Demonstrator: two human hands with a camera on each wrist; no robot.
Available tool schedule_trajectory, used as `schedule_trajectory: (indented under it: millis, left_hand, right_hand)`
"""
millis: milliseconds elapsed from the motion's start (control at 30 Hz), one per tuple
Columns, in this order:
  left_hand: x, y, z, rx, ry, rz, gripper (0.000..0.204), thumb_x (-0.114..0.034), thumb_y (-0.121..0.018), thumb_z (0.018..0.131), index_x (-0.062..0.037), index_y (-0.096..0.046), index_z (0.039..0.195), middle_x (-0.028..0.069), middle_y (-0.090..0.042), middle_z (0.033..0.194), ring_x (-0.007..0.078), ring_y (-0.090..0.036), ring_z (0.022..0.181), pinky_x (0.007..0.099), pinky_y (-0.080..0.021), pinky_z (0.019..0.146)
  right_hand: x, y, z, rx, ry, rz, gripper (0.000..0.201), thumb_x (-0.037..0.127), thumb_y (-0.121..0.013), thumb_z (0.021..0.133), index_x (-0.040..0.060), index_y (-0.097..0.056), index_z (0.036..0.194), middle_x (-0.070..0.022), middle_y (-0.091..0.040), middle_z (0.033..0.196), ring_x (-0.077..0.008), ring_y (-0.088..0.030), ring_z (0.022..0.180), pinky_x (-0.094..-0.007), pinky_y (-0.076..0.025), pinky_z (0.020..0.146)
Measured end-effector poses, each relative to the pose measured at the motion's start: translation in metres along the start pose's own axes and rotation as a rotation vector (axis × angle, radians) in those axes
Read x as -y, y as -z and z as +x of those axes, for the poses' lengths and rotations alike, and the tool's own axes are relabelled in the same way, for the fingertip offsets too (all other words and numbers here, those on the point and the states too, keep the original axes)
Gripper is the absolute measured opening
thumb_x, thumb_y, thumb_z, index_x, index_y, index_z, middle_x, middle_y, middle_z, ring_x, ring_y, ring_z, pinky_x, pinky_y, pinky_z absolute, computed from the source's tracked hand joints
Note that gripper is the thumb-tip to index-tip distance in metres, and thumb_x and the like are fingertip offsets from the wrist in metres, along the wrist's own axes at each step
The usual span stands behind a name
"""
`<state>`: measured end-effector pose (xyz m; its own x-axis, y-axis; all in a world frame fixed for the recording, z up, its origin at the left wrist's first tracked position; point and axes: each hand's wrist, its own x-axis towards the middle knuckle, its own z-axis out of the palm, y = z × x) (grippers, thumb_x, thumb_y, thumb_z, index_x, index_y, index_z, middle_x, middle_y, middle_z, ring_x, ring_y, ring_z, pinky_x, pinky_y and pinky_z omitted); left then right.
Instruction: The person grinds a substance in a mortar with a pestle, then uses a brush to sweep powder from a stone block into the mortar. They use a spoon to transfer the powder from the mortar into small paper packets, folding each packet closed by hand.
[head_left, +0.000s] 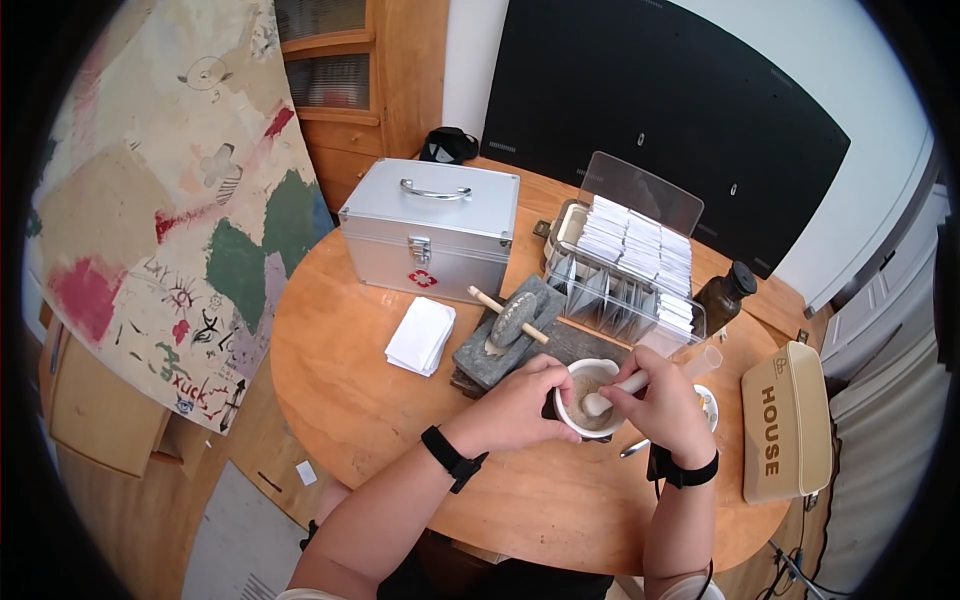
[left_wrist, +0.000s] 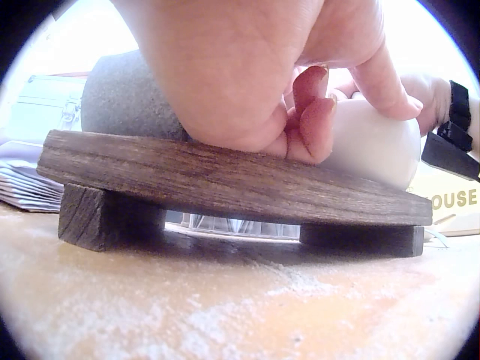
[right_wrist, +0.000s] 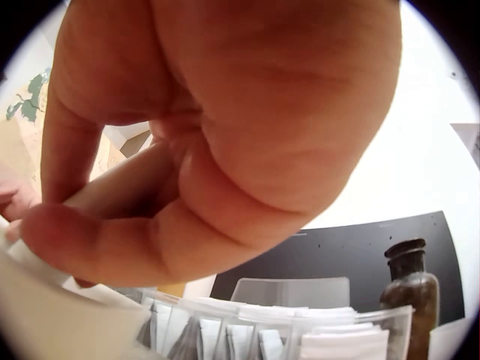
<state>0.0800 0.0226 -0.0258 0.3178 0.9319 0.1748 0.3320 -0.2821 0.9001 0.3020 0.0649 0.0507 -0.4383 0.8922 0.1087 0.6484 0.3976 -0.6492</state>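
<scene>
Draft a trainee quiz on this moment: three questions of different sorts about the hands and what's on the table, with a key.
1. Multiple choice. What is the left hand holding?
a) the brown bottle
b) the white bowl
c) a stack of paper

2. True or false: the right hand grips the pestle, whose head is inside the bowl.

3. Fill in: the word printed on the beige bin at the table's right side is ____.

Key: 1. b; 2. True; 3. HOUSE

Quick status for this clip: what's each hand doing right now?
Left hand: closed on the white mortar, holding its side.
Right hand: closed, gripping the pestle.
</scene>
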Motion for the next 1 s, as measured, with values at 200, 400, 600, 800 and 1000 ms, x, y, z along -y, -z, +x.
schedule_trajectory:
  millis: [200, 400, 600, 800, 1000]
  left_hand:
    - [-0.005, 0.001, 0.000, 0.001, 0.029, -0.008, 0.049, -0.019, -0.095, 0.069, -0.0057, -0.058, 0.097, 0.0099, -0.055, 0.112, 0.0272, -0.063, 0.101, 0.0364, -0.053, 0.089]
    - [0.001, -0.001, 0.000, -0.009, 0.003, -0.002, 0.048, -0.018, -0.096, 0.070, -0.0067, -0.058, 0.098, 0.0075, -0.053, 0.113, 0.0215, -0.059, 0.094, 0.0332, -0.052, 0.082]
    - [0.000, -0.001, -0.001, -0.012, -0.012, -0.005, 0.047, -0.016, -0.096, 0.071, -0.0074, -0.059, 0.099, 0.0048, -0.050, 0.115, 0.0153, -0.055, 0.088, 0.0295, -0.050, 0.076]
    - [0.004, -0.003, 0.000, -0.023, -0.025, -0.014, 0.047, -0.015, -0.096, 0.070, -0.0072, -0.058, 0.098, 0.0047, -0.050, 0.115, 0.0146, -0.055, 0.087, 0.0293, -0.050, 0.076]
    - [-0.001, -0.001, -0.001, -0.014, -0.011, 0.008, 0.047, -0.015, -0.096, 0.070, -0.0071, -0.059, 0.098, 0.0053, -0.050, 0.115, 0.0147, -0.056, 0.088, 0.0299, -0.051, 0.077]
  right_hand:
    - [0.002, -0.010, 0.003, -0.090, 0.131, 0.026, 0.026, 0.011, -0.086, 0.082, 0.0015, -0.062, 0.087, -0.0123, -0.069, 0.068, -0.0244, -0.071, 0.064, -0.0334, -0.054, 0.059]
    - [0.006, 0.001, -0.002, 0.065, 0.012, 0.002, 0.026, 0.011, -0.086, 0.083, 0.0019, -0.062, 0.088, -0.0143, -0.069, 0.069, -0.0258, -0.071, 0.064, -0.0341, -0.054, 0.059]
    - [0.001, -0.013, 0.003, -0.144, 0.113, 0.014, 0.024, 0.010, -0.084, 0.084, 0.0016, -0.062, 0.088, -0.0147, -0.070, 0.069, -0.0247, -0.072, 0.062, -0.0341, -0.053, 0.056]
    - [0.018, -0.003, -0.002, 0.077, -0.009, 0.045, 0.025, 0.010, -0.085, 0.083, 0.0012, -0.061, 0.088, -0.0152, -0.069, 0.070, -0.0251, -0.072, 0.064, -0.0353, -0.054, 0.058]
    - [0.003, -0.010, 0.004, -0.184, 0.070, -0.049, 0.027, 0.010, -0.085, 0.082, 0.0011, -0.060, 0.086, -0.0146, -0.069, 0.070, -0.0284, -0.070, 0.063, -0.0338, -0.054, 0.059]
